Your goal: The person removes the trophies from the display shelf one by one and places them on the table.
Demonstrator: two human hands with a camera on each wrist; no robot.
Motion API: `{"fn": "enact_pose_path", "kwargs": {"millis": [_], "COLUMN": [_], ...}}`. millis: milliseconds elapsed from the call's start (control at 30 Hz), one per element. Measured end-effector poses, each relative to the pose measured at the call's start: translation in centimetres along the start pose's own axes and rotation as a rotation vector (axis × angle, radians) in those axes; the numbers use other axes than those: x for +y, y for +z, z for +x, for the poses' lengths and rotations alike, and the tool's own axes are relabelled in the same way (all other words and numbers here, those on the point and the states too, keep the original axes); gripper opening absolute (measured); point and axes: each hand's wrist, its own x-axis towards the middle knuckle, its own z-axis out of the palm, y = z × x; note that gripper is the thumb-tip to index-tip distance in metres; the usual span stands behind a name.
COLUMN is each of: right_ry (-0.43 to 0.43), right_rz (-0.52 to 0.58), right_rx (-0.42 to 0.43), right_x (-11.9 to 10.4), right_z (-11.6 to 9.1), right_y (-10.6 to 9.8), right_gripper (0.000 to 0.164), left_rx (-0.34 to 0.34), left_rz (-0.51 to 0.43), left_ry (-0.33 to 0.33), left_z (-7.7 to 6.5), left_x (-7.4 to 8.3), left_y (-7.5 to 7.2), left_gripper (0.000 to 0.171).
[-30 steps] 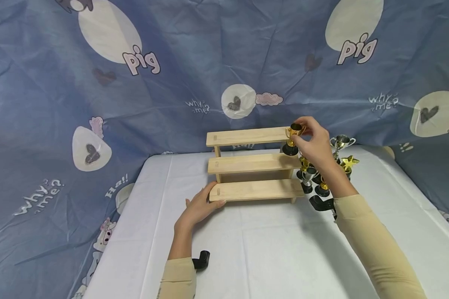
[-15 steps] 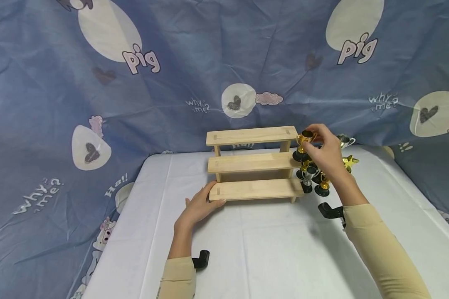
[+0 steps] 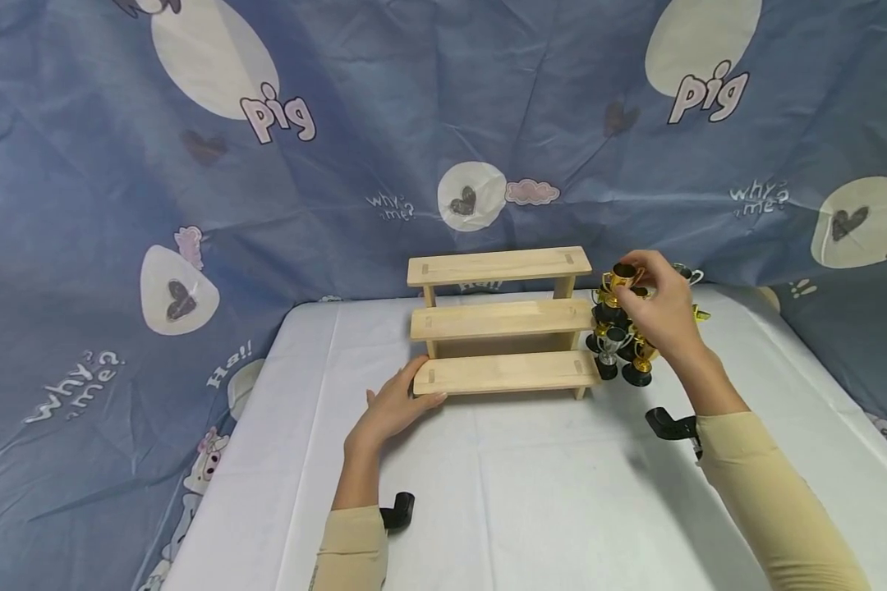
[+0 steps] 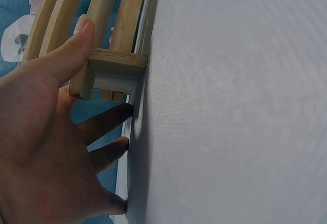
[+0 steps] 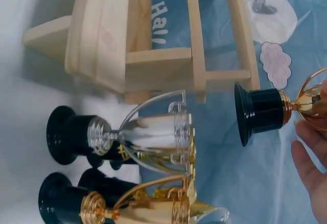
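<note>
My right hand [image 3: 661,310] pinches a small gold trophy cup [image 3: 619,281] by its cup, over a group of other trophies. In the right wrist view that cup's black base [image 5: 263,110] hangs free, pointing away from the fingers. Below it stand a silver trophy [image 3: 610,346] and a gold trophy [image 3: 639,365] on black bases, with others partly hidden behind. My left hand [image 3: 393,408] holds the left end of a three-step wooden display stand [image 3: 506,373]. In the left wrist view its thumb [image 4: 76,50] lies over the bottom board, while the other fingers spread below toward the tablecloth.
A white cloth covers the table [image 3: 488,484]. Behind the stand hangs a blue printed curtain [image 3: 355,148]. Another silver cup [image 3: 689,272] and a gold tip [image 3: 700,313] show past the right hand. The stand's three boards hold nothing.
My right hand has carried the gold trophy cup rightward and slightly lower, from beside the top step to over the other trophies. The left hand and the stand stay in place.
</note>
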Motion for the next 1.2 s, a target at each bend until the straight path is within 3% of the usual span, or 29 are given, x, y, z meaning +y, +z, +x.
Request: {"fn": "enact_pose_path", "kwargs": {"millis": [767,1200], "right_ry": [0.087,0.131], "right_rz": [-0.015,-0.016], "right_rx": [0.020,0.079], "right_x": [1.7,3.5], "right_z": [-1.9,-2.6], "right_y": [-2.3,-4.0], "right_gripper": [0.038,0.036], "left_rx": [-0.001,-0.003], "left_rz": [-0.001,0.004], "left_ry": [0.003,0.005], "left_z": [0.1,0.0], "left_x": [-0.1,-0.1], "left_y": [0.0,0.0], "left_gripper": [0.081,0.081]}}
